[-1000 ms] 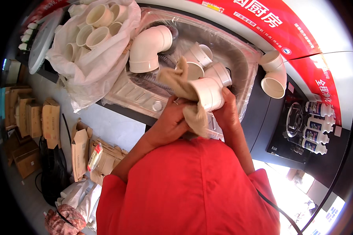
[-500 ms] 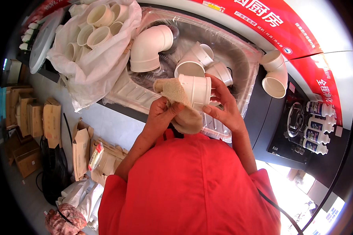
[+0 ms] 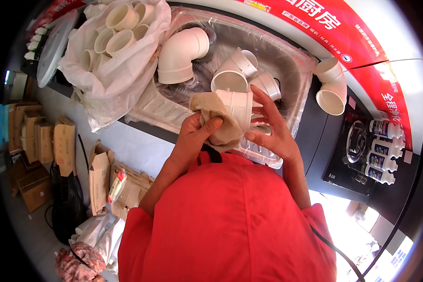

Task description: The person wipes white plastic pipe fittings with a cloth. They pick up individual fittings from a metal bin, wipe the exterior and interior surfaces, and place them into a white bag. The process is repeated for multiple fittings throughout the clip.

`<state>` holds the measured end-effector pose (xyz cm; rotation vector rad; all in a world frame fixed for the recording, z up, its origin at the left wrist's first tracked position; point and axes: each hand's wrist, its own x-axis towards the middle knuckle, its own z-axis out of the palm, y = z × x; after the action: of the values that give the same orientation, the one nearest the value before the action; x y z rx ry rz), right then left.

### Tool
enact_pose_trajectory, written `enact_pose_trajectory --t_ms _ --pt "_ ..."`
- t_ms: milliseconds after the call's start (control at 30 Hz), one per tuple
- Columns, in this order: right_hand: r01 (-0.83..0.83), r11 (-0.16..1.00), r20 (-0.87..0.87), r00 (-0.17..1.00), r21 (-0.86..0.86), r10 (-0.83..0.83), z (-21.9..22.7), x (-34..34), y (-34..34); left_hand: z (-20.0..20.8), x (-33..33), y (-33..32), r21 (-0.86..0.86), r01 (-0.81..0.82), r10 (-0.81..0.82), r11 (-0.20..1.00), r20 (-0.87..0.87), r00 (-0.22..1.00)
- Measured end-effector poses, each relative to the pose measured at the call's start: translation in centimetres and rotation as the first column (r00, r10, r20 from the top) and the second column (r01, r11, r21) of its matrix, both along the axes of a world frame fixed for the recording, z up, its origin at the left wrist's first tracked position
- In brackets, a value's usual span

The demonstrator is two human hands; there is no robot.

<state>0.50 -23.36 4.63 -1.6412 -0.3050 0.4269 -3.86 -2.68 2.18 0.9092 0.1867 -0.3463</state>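
Observation:
In front of my chest a short white plastic pipe fitting (image 3: 241, 109) lies on its side between my hands. My left hand (image 3: 196, 135) is closed on a tan cloth (image 3: 210, 104), which covers the fitting's left end. At the other end, my right hand (image 3: 278, 134) steadies the rim between thumb and curved fingers. Just beyond, a white pipe tee (image 3: 230, 81) and a smaller fitting (image 3: 266, 85) lie in the plastic-wrapped sink (image 3: 293, 63). A large white elbow (image 3: 181, 54) rests there too, at the left.
A white plastic bag (image 3: 113, 89) full of pipe fittings stands left of the sink. To the right are another white elbow (image 3: 331, 84), a black gas hob (image 3: 345, 157) and several white bottles (image 3: 380, 162). Cardboard boxes (image 3: 64, 143) stand on the floor at left.
The cloth has been drawn up more tightly around the fitting's left end. My right fingers have loosened and spread a little at the rim. The view has shifted slightly.

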Motion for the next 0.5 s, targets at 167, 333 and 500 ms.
enact_pose_trajectory --t_ms 167,333,500 --pt "0.01 1.0 0.073 0.997 -0.008 -0.009 -1.5 0.0 -0.1 -0.1 -0.1 -0.3 0.019 0.013 -0.013 1.0 0.005 1.0" --pt "0.064 0.992 -0.117 0.992 0.106 -0.051 -1.3 -0.1 0.1 -0.1 -0.4 -0.1 0.174 0.089 -0.104 0.981 0.078 0.992" --pt "0.137 0.964 -0.208 0.974 0.226 -0.09 -2.2 -0.1 -0.2 0.7 -0.4 -0.3 0.306 0.19 -0.227 0.933 0.09 0.97"
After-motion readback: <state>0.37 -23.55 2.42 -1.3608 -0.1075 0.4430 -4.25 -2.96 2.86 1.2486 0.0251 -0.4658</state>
